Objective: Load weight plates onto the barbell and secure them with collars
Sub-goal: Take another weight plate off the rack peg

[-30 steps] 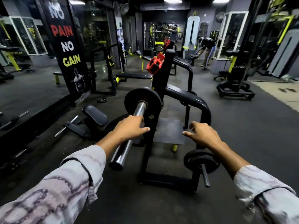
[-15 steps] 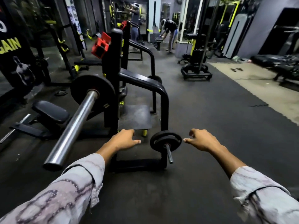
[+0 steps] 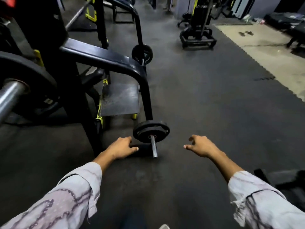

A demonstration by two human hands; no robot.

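Nothing in either hand right now. My left hand (image 3: 121, 148) and right hand (image 3: 200, 146) are both empty, fingers loosely curled and apart, hanging on either side of the small weight plate (image 3: 151, 131) I'm going for. Left fingertips are just beside its rim, right hand is a bit further off to the right.

That plate sits low down on a storage peg (image 3: 154, 148) sticking out toward me from the foot of the black rack (image 3: 105, 57). There's a second small plate (image 3: 142, 53) on another peg further back on the same frame. The barbell sleeve (image 3: 9, 96) is way over at the left edge, already carrying one big plate (image 3: 28, 71) pushed up against the rack upright.

So I'd call this the fetch step: one plate on the bar, me about to grab another. Next move, I reckon, is closing both hands on the rim from opposite sides and sliding it straight off the peg toward me, keeping it square so it doesn't bind, then carrying it left to the sleeve. Collars come after that. There's something red (image 3: 8, 2) at the top left corner that might be one, but it's too cut off to tell.

No readable writing anywhere. There's a pale sticker (image 3: 47, 101) low on the rack, way too blurry.
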